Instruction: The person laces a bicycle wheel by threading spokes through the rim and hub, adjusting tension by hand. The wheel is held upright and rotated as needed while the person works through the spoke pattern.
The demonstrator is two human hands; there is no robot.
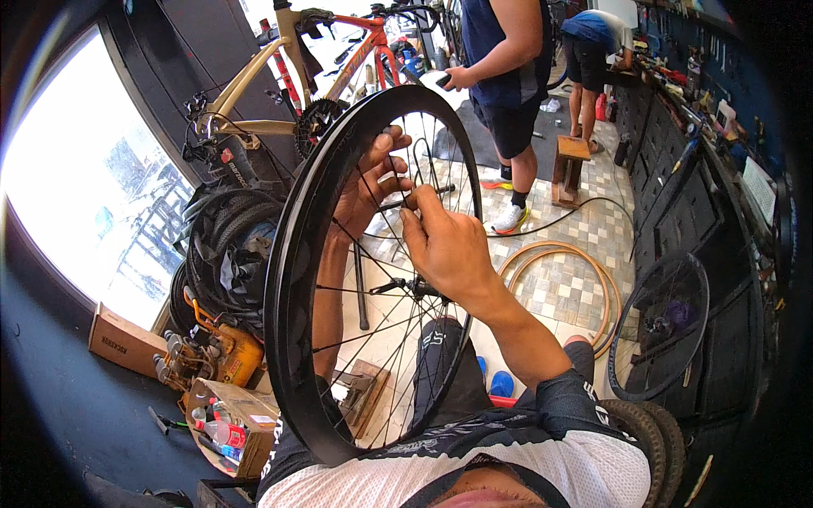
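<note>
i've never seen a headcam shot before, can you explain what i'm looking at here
There is no machine: these are a person's two bare hands, seen in one picture by a wide fisheye camera on their head, looking down, so straight edges bend. A black, deep-rimmed, spoked bicycle wheel stands on edge before them. The left hand shows through it from the far side; the right hand is on the near side, close by. What exactly they grip is too small to tell. A light tiled floor carries a brown wooden stool.
</note>
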